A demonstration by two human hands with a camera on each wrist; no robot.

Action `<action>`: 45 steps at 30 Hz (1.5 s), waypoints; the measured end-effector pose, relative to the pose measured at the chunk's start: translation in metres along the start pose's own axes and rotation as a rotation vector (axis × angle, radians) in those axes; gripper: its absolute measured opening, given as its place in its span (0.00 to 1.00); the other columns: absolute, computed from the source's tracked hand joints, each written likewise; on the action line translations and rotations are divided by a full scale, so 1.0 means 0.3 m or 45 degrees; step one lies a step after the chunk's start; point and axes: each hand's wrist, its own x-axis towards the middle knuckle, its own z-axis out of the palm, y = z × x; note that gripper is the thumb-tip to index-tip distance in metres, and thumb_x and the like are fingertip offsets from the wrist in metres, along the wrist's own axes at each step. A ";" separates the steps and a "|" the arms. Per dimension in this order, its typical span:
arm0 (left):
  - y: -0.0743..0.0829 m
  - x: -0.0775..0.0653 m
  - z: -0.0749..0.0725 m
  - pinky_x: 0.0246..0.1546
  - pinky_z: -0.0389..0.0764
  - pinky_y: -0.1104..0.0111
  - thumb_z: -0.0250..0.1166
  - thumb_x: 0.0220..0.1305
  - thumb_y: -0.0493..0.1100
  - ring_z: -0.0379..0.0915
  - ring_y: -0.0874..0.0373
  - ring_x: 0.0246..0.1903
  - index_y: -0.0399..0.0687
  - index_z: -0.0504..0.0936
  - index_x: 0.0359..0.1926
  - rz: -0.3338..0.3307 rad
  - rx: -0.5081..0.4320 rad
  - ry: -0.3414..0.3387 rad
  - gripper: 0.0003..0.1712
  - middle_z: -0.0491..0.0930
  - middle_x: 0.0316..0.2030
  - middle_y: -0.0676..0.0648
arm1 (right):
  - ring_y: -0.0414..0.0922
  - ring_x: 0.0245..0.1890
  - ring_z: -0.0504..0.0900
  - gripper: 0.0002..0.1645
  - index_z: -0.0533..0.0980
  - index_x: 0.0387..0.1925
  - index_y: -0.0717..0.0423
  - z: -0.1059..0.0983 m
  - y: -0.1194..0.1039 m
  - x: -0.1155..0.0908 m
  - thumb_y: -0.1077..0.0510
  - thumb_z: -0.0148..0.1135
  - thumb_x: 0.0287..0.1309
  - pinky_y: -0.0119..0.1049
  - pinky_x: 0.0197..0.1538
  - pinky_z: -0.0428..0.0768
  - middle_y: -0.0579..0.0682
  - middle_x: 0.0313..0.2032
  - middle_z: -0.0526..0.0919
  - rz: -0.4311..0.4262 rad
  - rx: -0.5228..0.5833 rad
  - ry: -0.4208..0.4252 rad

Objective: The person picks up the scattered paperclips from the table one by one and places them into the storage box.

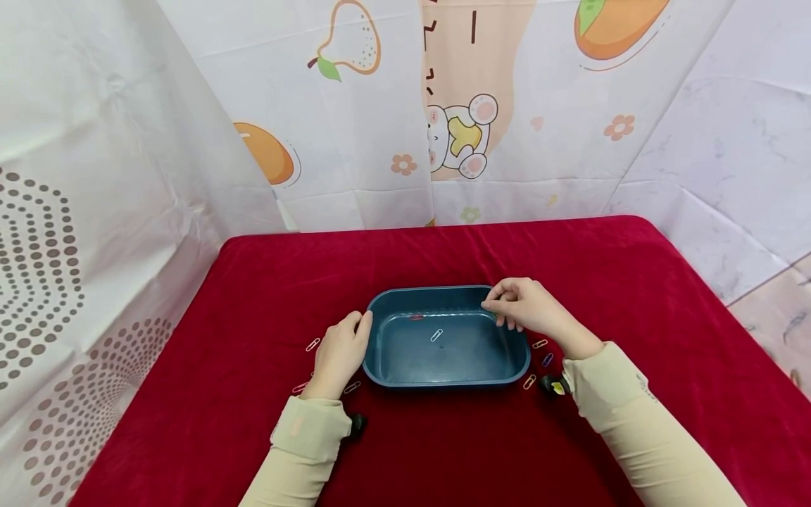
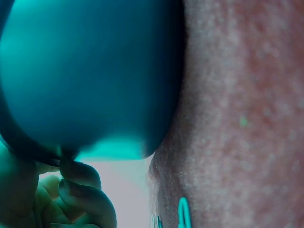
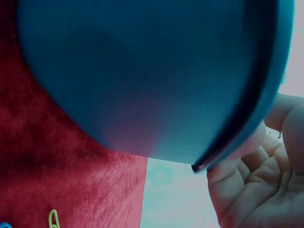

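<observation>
A dark blue plastic tray (image 1: 443,384) sits on the red cloth. Its left rim is gripped by my left hand (image 1: 338,355), and the left wrist view shows curled fingers (image 2: 80,190) at the edge. Over the back right corner, my right hand (image 1: 522,306) pinches thumb and forefinger together. A thin wire end, like a paper clip (image 3: 279,135), shows by the fingers in the right wrist view; most of it is hidden. Inside the tray lie a white paper clip (image 1: 436,335) and a red paper clip (image 1: 416,317).
Right of the tray lie a yellow paper clip (image 1: 540,344), a purple paper clip (image 1: 548,360) and another yellow paper clip (image 1: 529,382). Several pale clips, including a pink paper clip (image 1: 300,387), are around my left wrist. A printed curtain (image 1: 355,141) hangs behind the table.
</observation>
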 end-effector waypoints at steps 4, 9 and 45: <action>0.002 0.000 0.000 0.19 0.60 0.67 0.49 0.76 0.54 0.60 0.55 0.16 0.49 0.64 0.24 -0.001 -0.001 -0.002 0.23 0.63 0.16 0.48 | 0.45 0.18 0.76 0.17 0.79 0.42 0.64 0.000 0.000 -0.001 0.51 0.63 0.65 0.37 0.25 0.78 0.50 0.21 0.82 0.016 -0.014 0.003; 0.002 0.001 0.000 0.19 0.60 0.67 0.49 0.76 0.54 0.60 0.55 0.16 0.49 0.64 0.23 0.002 -0.001 0.001 0.23 0.63 0.16 0.48 | 0.45 0.19 0.76 0.16 0.79 0.42 0.63 -0.001 0.003 -0.004 0.51 0.63 0.65 0.37 0.25 0.78 0.52 0.22 0.82 0.014 -0.018 0.003; 0.007 -0.005 -0.002 0.19 0.61 0.68 0.49 0.76 0.54 0.60 0.55 0.16 0.49 0.65 0.24 -0.010 0.003 -0.002 0.23 0.63 0.17 0.48 | 0.48 0.23 0.79 0.16 0.80 0.42 0.65 -0.078 0.033 -0.091 0.55 0.66 0.62 0.37 0.26 0.79 0.55 0.29 0.85 -0.032 0.108 0.106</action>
